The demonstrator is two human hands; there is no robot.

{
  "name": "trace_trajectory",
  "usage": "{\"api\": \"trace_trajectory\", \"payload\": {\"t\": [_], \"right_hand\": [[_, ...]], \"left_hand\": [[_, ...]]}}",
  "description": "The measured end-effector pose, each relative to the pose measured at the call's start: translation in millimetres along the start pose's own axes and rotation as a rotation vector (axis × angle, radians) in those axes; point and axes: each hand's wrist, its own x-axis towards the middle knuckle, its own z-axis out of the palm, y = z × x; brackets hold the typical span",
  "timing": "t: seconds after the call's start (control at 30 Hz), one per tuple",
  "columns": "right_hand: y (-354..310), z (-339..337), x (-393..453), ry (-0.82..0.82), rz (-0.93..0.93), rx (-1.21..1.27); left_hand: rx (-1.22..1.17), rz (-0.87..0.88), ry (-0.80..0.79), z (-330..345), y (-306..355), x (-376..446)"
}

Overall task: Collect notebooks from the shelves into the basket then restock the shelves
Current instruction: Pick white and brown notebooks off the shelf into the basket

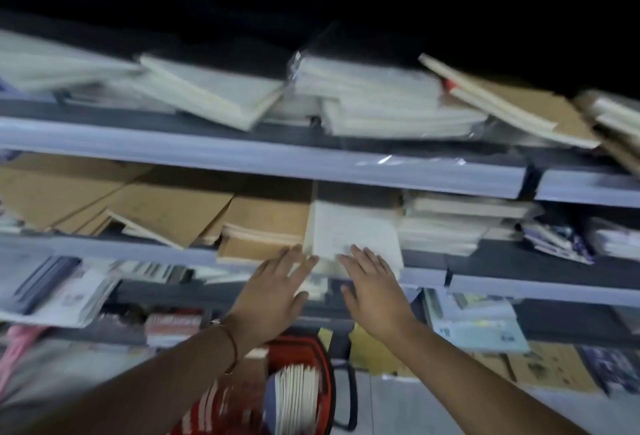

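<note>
A stack of white notebooks lies on the middle shelf, jutting over its front edge. My left hand reaches with straight fingers to the stack's left front corner. My right hand lies flat with straight fingers on the stack's front edge. Brown notebooks lie just left of the white stack. Below my arms stands a red basket with several white-edged notebooks upright in it. The picture is blurred.
The upper shelf carries untidy piles of white notebooks and brown ones. More white stacks lie right of my hands. The lower shelves hold packaged stationery and printed pads.
</note>
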Motion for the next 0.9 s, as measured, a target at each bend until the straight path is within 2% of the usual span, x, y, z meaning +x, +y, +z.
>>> {"api": "trace_trajectory", "payload": {"t": [0.07, 0.17, 0.3, 0.4, 0.57, 0.8, 0.9], "right_hand": [[-27, 19, -10, -0.067, -0.091, 0.027], [-65, 62, -18, -0.193, -0.131, 0.032], [-104, 136, -15, -0.371, -0.046, 0.081], [-123, 191, -10, -0.493, 0.063, 0.116], [-138, 274, 5, -0.63, 0.3, 0.127], [-142, 416, 33, -0.676, 0.398, 0.171], [-139, 471, 45, -0.647, 0.442, 0.209]], "left_hand": [[-0.022, -0.081, -0.067, 14, -28, -39], [-0.078, -0.275, -0.207, 44, -77, -96], [-0.161, -0.495, -0.391, 83, -130, -161], [-0.196, -0.591, -0.517, 113, -160, -200], [-0.225, -0.626, -0.668, 172, -207, -235], [-0.314, -0.558, -0.643, 288, -260, -217], [-0.311, -0.538, -0.658, 343, -269, -203]]}}
